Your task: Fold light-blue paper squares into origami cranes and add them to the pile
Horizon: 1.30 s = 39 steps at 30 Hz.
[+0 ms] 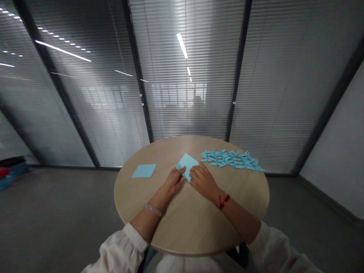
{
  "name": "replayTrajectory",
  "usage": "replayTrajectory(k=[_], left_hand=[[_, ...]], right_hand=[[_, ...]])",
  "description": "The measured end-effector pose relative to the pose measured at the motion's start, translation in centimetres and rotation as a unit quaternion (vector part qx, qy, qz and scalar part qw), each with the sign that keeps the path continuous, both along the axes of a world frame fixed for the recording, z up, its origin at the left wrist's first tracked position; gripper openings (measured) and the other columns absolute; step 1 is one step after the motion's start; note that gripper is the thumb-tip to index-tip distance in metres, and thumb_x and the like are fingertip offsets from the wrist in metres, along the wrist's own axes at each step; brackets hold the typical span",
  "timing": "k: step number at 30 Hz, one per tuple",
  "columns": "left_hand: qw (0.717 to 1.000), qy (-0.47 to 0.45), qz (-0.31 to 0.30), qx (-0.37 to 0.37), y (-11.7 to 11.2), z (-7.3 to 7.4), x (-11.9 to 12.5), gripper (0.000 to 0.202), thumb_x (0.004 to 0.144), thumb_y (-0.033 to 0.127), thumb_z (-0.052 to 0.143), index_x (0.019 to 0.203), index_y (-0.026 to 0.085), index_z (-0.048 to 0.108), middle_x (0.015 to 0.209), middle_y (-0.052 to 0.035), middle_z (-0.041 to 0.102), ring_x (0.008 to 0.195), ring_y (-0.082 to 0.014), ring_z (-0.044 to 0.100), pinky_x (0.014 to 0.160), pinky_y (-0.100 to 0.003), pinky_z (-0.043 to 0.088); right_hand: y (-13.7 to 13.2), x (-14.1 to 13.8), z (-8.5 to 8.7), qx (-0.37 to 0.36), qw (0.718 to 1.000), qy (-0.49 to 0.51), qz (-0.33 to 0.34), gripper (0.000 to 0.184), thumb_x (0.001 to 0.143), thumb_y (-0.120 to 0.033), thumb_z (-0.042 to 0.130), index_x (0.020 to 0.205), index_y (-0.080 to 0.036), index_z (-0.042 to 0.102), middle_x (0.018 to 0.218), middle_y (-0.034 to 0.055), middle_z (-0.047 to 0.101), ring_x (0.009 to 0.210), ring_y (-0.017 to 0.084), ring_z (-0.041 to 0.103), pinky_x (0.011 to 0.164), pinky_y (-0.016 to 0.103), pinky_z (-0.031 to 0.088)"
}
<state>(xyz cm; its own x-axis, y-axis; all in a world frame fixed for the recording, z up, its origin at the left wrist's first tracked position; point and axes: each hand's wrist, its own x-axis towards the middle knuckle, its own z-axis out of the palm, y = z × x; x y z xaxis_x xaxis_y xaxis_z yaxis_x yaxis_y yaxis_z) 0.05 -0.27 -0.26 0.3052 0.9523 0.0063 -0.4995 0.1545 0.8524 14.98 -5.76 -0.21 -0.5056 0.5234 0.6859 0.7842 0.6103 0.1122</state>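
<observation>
A light blue sheet of paper (187, 163) lies folded near the middle of the round wooden table (187, 223). My left hand (174, 181) pinches its near left edge, fingers closed on the paper. Just to the right, my right hand (202, 179) presses its curled fingers onto the sheet's near right edge. A stack of flat light blue paper squares (144, 170) sits to the left, apart from both hands. Several folded blue paper cranes (231, 159) lie in rows at the far right of the table.
Glass walls with closed blinds (187, 76) stand behind the table. Grey carpet (57, 212) surrounds it. Dark, red and blue items (11, 168) lie on the floor at far left. A white wall (341, 159) runs along the right.
</observation>
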Motion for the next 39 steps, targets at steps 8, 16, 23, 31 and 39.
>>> replayTrajectory(k=[8,16,23,31,39], left_hand=[[1.000,-0.023,-0.005,-0.012,-0.4,0.8,0.2,0.010,0.078,0.002,0.054,0.085,0.007,0.059,0.062,-0.0026,0.063,0.049,-0.0086,0.058,0.049,-0.016,0.052],[1.000,-0.001,0.008,-0.018,-0.6,1.2,0.3,0.004,0.080,0.006,0.056,0.077,0.009,0.057,0.060,-0.0021,0.061,0.049,-0.0089,0.058,0.053,-0.018,0.054],[1.000,0.015,-0.007,-0.018,-0.9,1.3,0.5,0.005,0.080,0.011,0.058,0.076,0.010,0.056,0.063,-0.0014,0.061,0.051,-0.0075,0.057,0.061,-0.020,0.056],[0.999,0.041,0.004,-0.004,-0.5,0.9,0.7,0.008,0.079,0.007,0.051,0.082,0.008,0.058,0.069,-0.0074,0.066,0.055,-0.0117,0.062,0.062,-0.023,0.056],[0.998,0.047,0.026,-0.039,0.0,0.6,0.4,0.010,0.079,0.008,0.052,0.070,0.010,0.055,0.055,-0.0033,0.060,0.045,-0.0093,0.056,0.054,-0.020,0.053]], right_hand=[[0.4,0.1,-0.5,-0.013,0.999,0.026,0.025,0.008,0.087,-0.018,0.049,0.090,-0.020,0.056,0.091,0.0041,0.061,0.091,0.019,0.054,0.103,0.042,0.033],[1.4,0.5,-1.6,-0.076,0.975,0.208,0.000,0.005,0.084,-0.022,0.055,0.080,-0.020,0.054,0.080,0.0031,0.060,0.083,0.019,0.054,0.082,0.034,0.042],[2.2,0.8,-2.0,-0.123,0.942,0.313,-0.002,0.009,0.083,-0.025,0.053,0.075,-0.020,0.053,0.075,0.0007,0.059,0.074,0.016,0.054,0.071,0.029,0.042],[1.6,0.8,-1.2,-0.067,0.959,0.274,0.010,0.005,0.082,-0.017,0.053,0.078,-0.020,0.054,0.088,0.0044,0.063,0.091,0.020,0.054,0.088,0.036,0.039],[1.5,0.6,-1.5,-0.104,0.967,0.228,0.044,0.007,0.080,-0.014,0.053,0.078,-0.020,0.053,0.084,0.0026,0.064,0.084,0.018,0.056,0.081,0.033,0.041]])
